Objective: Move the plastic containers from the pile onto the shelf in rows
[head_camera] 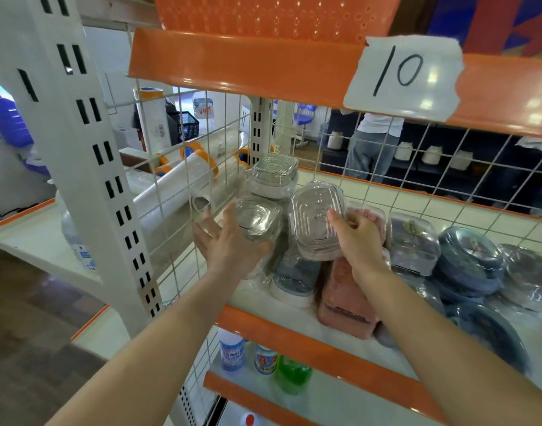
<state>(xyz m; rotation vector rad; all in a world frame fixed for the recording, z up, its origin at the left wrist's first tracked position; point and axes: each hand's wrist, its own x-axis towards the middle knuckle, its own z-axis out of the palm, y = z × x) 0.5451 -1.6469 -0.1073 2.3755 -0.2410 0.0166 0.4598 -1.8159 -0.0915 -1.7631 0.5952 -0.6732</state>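
Note:
My left hand (228, 241) cups a clear square plastic container (256, 217) from below at the shelf's left end, fingers spread around it. My right hand (360, 236) grips a clear rounded-rectangular container (316, 218), tilted on its side above the pile. Behind them another clear container (274, 173) sits on a stack at the back left corner. Pink containers (345, 298), a grey-lidded one (295, 276) and a clear box (414, 241) lie under and beside my hands on the white shelf (294, 318).
Dark blue round containers in plastic wrap (470, 262) are heaped at the right. A wire grid (202, 167) walls the shelf's left side and back. An orange shelf edge with a "10" label (401, 75) hangs overhead. Bottles (265, 359) stand on the shelf below.

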